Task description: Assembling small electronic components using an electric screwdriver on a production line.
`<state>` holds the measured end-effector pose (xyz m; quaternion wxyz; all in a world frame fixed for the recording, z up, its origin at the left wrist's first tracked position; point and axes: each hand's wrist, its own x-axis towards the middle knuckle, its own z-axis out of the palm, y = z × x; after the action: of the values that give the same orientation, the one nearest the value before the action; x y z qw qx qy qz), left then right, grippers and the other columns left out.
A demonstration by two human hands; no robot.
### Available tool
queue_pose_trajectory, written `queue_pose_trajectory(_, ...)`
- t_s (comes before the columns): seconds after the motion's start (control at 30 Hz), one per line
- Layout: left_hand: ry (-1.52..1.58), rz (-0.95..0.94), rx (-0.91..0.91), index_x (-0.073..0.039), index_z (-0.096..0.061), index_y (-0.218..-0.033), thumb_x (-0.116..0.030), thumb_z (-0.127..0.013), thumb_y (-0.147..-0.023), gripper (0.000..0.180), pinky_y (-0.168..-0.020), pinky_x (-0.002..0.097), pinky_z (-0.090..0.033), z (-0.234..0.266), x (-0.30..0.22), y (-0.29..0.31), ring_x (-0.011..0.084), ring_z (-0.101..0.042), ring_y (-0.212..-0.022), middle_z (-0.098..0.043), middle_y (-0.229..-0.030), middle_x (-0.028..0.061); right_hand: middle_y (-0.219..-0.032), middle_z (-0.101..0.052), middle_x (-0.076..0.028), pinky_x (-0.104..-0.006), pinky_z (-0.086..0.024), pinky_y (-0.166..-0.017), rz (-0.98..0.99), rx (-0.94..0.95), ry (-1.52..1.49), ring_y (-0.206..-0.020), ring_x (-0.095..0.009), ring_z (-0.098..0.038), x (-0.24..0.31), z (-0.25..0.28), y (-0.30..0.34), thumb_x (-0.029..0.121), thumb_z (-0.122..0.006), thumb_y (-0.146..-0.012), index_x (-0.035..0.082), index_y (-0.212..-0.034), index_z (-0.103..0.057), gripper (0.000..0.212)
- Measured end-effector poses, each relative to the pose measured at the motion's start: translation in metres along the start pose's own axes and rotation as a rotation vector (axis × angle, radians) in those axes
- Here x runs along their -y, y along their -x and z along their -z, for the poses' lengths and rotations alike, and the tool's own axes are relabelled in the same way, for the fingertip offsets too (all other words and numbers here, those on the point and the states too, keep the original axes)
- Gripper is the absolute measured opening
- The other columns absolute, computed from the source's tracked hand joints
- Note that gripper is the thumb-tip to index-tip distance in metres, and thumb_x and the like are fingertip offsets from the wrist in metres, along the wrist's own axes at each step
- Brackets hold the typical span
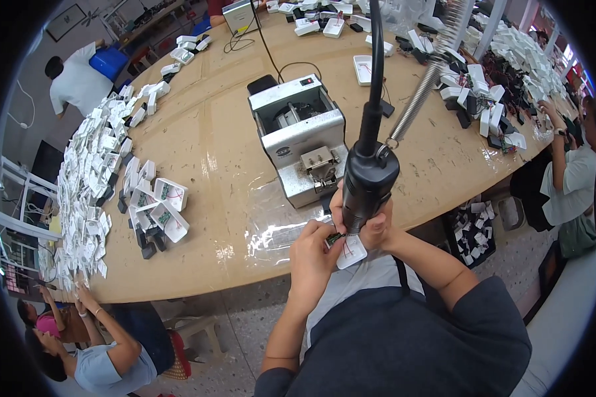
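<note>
My right hand [379, 223] is wrapped round a black electric screwdriver [371, 175], which points down and hangs from a coil spring [414, 99]. My left hand [313, 255] is closed, thumb and fingers pinching a small green circuit board [336, 237] at the edge of a white plastic case [352, 254]. Thin red wires lie inside the case. The screwdriver's lower end is right over the case; its tip is hidden by my fingers and the case. Just beyond my hands stands a grey metal bench machine [295, 149] with an open top.
White cases with boards [162, 208] and black parts form a cluster left of the machine. A long heap of white cases [89, 165] lines the table's left edge. More cases [477, 99] pile up at right. A crate [473, 231] sits below. Other people work around the table.
</note>
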<state>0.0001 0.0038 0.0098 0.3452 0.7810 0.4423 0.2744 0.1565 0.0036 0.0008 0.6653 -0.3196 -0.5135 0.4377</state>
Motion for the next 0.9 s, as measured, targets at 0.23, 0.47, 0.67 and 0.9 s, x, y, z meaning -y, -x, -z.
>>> queue_pose_trajectory(0.23, -0.028, 0.04, 0.025, -0.004, -0.075, -0.096, -0.01, -0.083, -0.076, 0.023, -0.058, 0.0309, -0.046, 0.033, 0.017, 0.019, 0.016, -0.057, -0.062, -0.067, -0.086, 0.0081, -0.075, -0.055, -0.009, -0.0293, -0.05, -0.051, 0.273, -0.205, -0.431, -0.054, -0.017, -0.056, 0.02, 0.017, -0.001, 0.086, -0.038, -0.086, 0.009, -0.13, -0.04, 0.088)
queue_pose_trajectory(0.47, -0.332, 0.183, -0.505, -0.003, -0.072, -0.109, -0.013, -0.081, -0.082, 0.03, -0.064, 0.0263, -0.046, 0.21, 0.088, 0.015, 0.0111, -0.057, -0.08, -0.068, -0.095, 0.0031, -0.093, -0.061, -0.014, -0.0339, -0.054, -0.065, -0.082, -0.528, 0.541, -0.071, -0.021, -0.064, 0.047, 0.115, -0.037, 0.043, -0.057, -0.101, 0.002, -0.134, -0.043, 0.054)
queue_pose_trajectory(0.67, -0.294, -0.082, -0.855, -0.001, -0.066, -0.123, -0.002, -0.069, -0.089, 0.034, -0.082, 0.0341, -0.054, 0.213, 0.083, -0.03, 0.0208, -0.065, -0.094, -0.067, -0.11, 0.013, -0.123, -0.056, -0.019, -0.0431, -0.045, -0.098, 0.72, -0.571, 1.547, -0.114, -0.035, -0.056, 0.04, 0.103, -0.105, 0.013, -0.072, -0.087, 0.001, -0.13, -0.054, 0.048)
queue_pose_trajectory(0.9, 0.074, -0.234, -0.186, -0.002, -0.072, -0.11, 0.001, -0.068, -0.089, 0.021, -0.08, 0.0301, -0.055, 0.069, -0.006, -0.016, 0.0182, -0.067, -0.089, -0.071, -0.1, 0.0095, -0.103, -0.067, -0.02, -0.0468, -0.052, -0.085, -0.027, -0.369, 1.769, -0.096, -0.037, -0.065, -0.081, 0.167, -0.235, 0.025, -0.069, -0.089, -0.002, -0.108, -0.066, 0.033)
